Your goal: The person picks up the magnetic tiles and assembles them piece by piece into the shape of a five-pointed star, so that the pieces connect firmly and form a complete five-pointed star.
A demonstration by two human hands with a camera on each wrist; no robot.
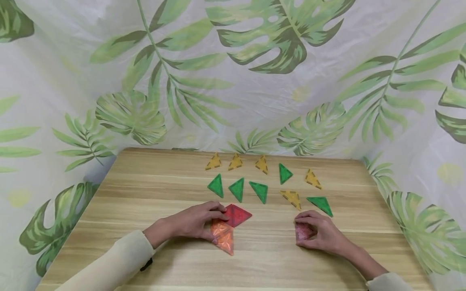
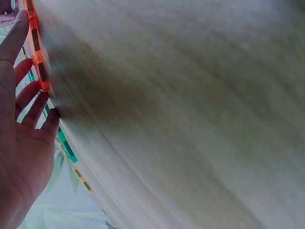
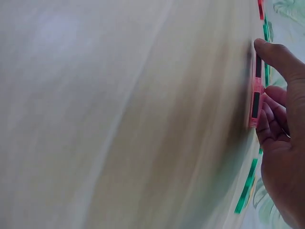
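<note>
My left hand (image 1: 198, 221) holds a joined group of triangular magnetic tiles at its left side. Two red tiles (image 1: 238, 215) form the upper part, and orange tiles (image 1: 226, 241) lie directly below them. The thumb is at the orange edge while the fingers reach the red one; in the left wrist view, the orange edge (image 2: 38, 57) shows beside the fingertips. Farther right, my right hand (image 1: 320, 232) pinches a pink magnetic tile (image 1: 302, 233) between thumb and fingers, apart from the group. From the right wrist, the pink tile's edge (image 3: 256, 102) appears low over the wood, partly covered by fingers.
Green triangular tiles (image 1: 236, 190) and yellow ones (image 1: 236, 162) lie spread in loose rows toward the back of the wooden table (image 1: 153, 186). A green tile (image 1: 321, 205) lies just beyond the right hand. Leaf-patterned cloth (image 1: 255, 105) hangs behind the table.
</note>
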